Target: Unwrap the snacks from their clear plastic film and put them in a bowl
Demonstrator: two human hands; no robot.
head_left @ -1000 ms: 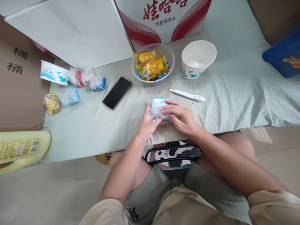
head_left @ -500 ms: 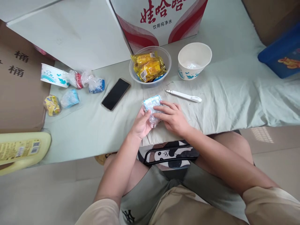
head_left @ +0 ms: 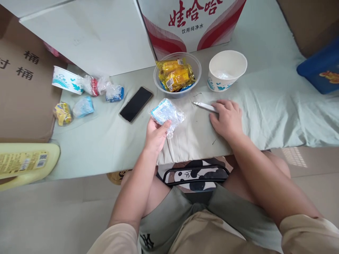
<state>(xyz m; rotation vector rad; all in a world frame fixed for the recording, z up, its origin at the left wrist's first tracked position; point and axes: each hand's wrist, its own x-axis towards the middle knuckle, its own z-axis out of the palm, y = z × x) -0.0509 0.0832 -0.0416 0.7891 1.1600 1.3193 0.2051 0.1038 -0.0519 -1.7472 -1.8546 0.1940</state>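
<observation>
My left hand [head_left: 156, 135] is closed on the lower part of a light-blue packet [head_left: 162, 110] in clear crinkled plastic wrap, with the thumb on top. Loose wrap spreads out to the packet's right. Over on the right, my right hand [head_left: 227, 119] lies on the cloth with its fingers curled over the handle of a slim white utility knife [head_left: 203, 106]. The knife's metal tip points left; its handle end is hidden under the hand. Just beyond the packet stands a clear plastic bowl [head_left: 197, 81] with several yellow-wrapped snacks [head_left: 177, 76] in it.
A white paper tub [head_left: 221, 84] holding clear plastic stands behind my right hand. A phone [head_left: 136, 104] lies left of the packet. Farther left are several wrapped pieces, including a yellow one [head_left: 63, 113], and a tipped paper tub [head_left: 66, 82]. Cartons [head_left: 92, 38] line the back.
My right hand has left the packet, moved right and come down on the utility knife. My left hand still holds the packet, now turned flatter with its wrap spread out.
</observation>
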